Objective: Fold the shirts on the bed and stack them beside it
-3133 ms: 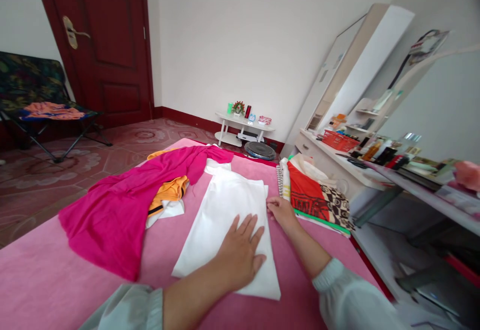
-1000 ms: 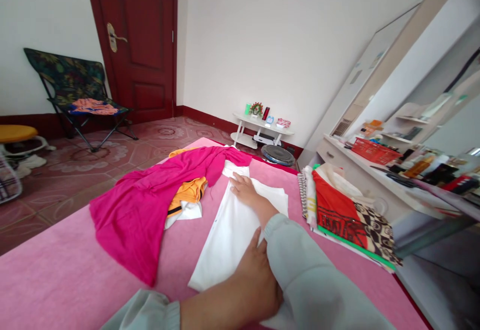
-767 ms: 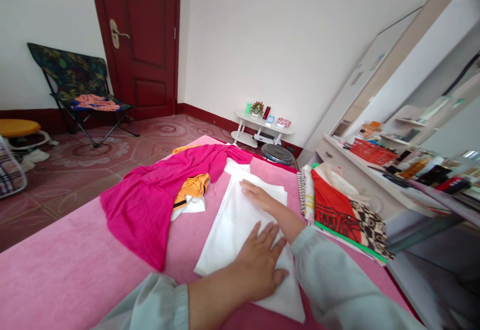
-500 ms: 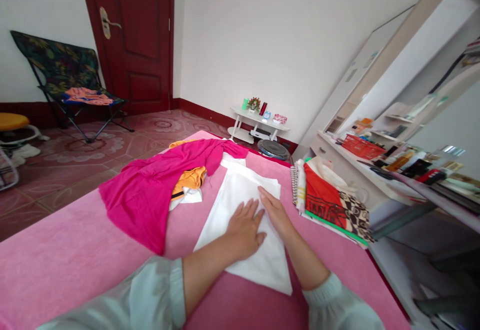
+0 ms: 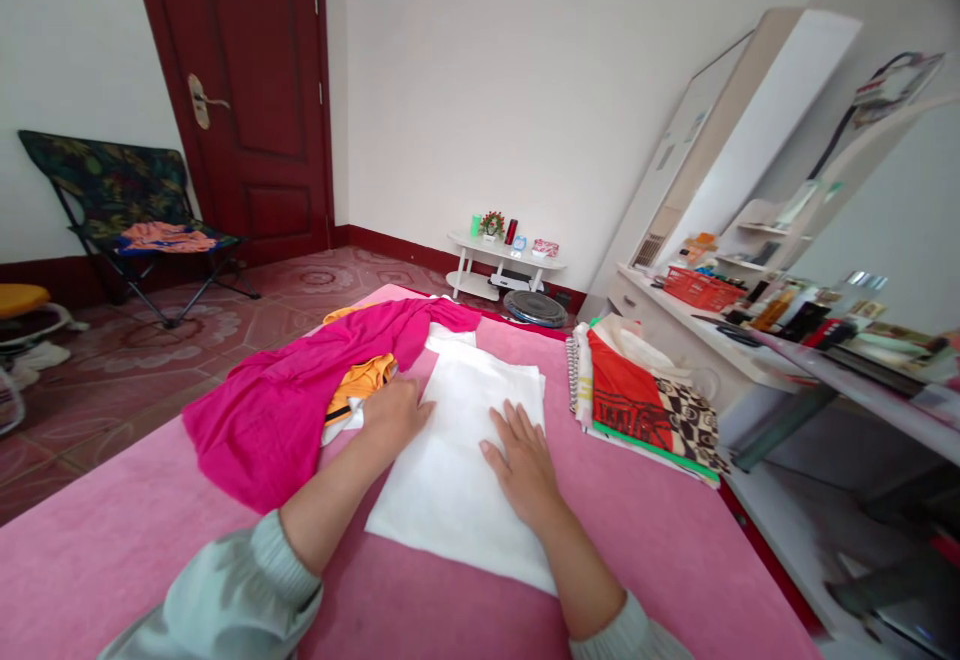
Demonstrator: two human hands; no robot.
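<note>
- Left hand [image 5: 394, 412]: fingers curled at white cloth's left edge; grip unclear.
- White cloth [image 5: 450, 460]: flat on pink bedspread [image 5: 637, 560], between hands.
- Right hand [image 5: 525, 465]: palm down on it, fingers spread, grasping nothing.
- Magenta garment [image 5: 277, 400]: left, overlapping orange one [image 5: 360, 380].
- Folded stack [image 5: 637, 400]: right.

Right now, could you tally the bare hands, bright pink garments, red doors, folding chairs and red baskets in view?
Bare hands, left hand and right hand: 2
Bright pink garment: 1
Red door: 1
Folding chair: 1
Red basket: 1
Total: 6
</note>
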